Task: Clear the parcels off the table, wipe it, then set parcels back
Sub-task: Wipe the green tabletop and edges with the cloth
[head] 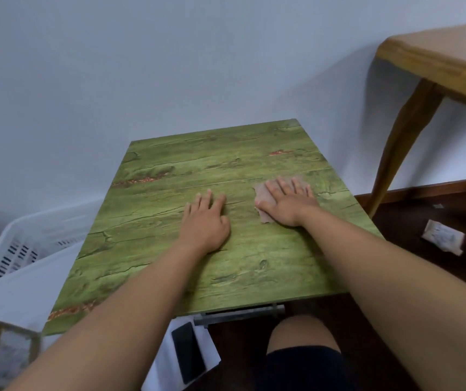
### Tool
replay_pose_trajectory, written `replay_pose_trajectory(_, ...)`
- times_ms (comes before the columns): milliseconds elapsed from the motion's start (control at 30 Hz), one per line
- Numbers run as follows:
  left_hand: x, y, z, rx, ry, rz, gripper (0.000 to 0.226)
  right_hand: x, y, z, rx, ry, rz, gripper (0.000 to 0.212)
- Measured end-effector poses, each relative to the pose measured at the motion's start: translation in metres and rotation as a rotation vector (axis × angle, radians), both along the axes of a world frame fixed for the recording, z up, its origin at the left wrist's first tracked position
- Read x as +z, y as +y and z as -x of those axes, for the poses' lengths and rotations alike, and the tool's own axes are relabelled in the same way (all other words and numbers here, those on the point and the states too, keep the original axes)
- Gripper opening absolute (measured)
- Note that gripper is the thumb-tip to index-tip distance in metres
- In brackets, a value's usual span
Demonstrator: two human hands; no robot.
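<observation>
1. right hand [288, 203] lies flat, fingers spread and straight, pressing a cloth [262, 204] onto the table [198, 165]; no pinch, just palm weight, likely so the whole pad drags for wiping.
2. cloth is thin, pinkish-brown, limp, with ragged edges poking out to the thumb side and past the fingertips; most of it is hidden under the palm.
3. left hand [206, 218] is flat too, fingers loosely spread on bare tabletop just beside the right thumb, holding nothing; probably bracing the light table.
4. tabletop is a flat rectangle with green wood-grain print, cracks, reddish patches, looks smooth.
5. no parcels on top, so the wipe step is underway. one small pale packet [443, 239] lies on the dark floor right of the right forearm; parcel or not, cannot tell.
6. white slatted plastic basket [14, 249] well left of the left hand; contents not visible.
</observation>
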State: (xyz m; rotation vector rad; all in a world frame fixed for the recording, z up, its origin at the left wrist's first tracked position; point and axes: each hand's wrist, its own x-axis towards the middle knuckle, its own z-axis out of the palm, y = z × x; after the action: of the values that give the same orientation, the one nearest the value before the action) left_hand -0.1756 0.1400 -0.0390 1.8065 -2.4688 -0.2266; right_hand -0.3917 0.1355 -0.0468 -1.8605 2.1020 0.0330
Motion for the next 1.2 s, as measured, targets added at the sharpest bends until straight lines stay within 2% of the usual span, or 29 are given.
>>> replay_pose_trajectory(333, -0.022, -0.015, 0.003, 0.048, 0.047, 0.063, 0.061, -0.004, -0.043, 0.061, -0.088, 0.002, -0.007, 0.079)
replay_pose_trajectory(533, -0.018, -0.012, 0.006, 0.072, 0.093, 0.1, 0.059, -0.001, -0.041, 0.073, -0.13, 0.008, -0.016, 0.079)
replay_pose_trajectory(700, -0.013, -0.003, 0.005, 0.087, 0.123, 0.275, 0.039, 0.002, -0.009, 0.081, -0.179, 0.011, -0.005, 0.075)
replay_pose_trajectory(867, -0.01, 0.009, 0.007, 0.029, 0.06, 0.357, 0.022, -0.006, 0.028, 0.089, -0.193, 0.013, -0.037, 0.094)
replay_pose_trajectory(1000, -0.008, 0.014, 0.009, 0.017, 0.038, 0.319, 0.024, -0.002, 0.068, 0.079, -0.233, 0.013, -0.047, 0.076)
replay_pose_trajectory(1200, 0.004, 0.026, -0.001, -0.023, 0.067, 0.148, 0.029, 0.0, 0.117, 0.072, -0.251, 0.018, -0.059, 0.074)
